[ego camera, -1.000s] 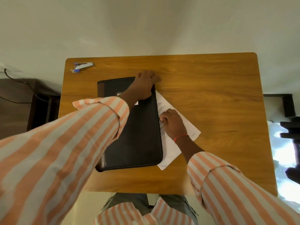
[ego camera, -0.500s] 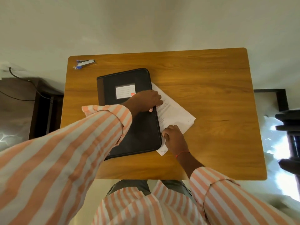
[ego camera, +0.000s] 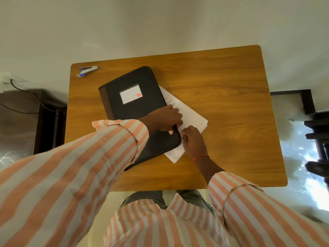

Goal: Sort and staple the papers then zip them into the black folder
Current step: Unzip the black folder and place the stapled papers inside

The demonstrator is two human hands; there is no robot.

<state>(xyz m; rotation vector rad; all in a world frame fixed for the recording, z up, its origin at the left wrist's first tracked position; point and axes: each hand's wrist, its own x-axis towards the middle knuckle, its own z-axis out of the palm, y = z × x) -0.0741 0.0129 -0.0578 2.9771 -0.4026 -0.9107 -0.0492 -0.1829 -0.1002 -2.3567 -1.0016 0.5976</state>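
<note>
Trouble would likely start at the near corner, where the right hand (ego camera: pixel 193 141) curls tight against the rim of the black folder (ego camera: pixel 135 104), seemingly pinching its zip though no pull shows. The left hand (ego camera: pixel 164 120) clamps the same edge just beyond, so a hard tug could drag the folder and crease the papers (ego camera: pixel 192 118) pinned beneath it and jutting rightward. Broad bench (ego camera: pixel 231 104) opens to the right, its near edge sits close, and the stapler (ego camera: pixel 88 70) lies well apart at the far left corner.
</note>
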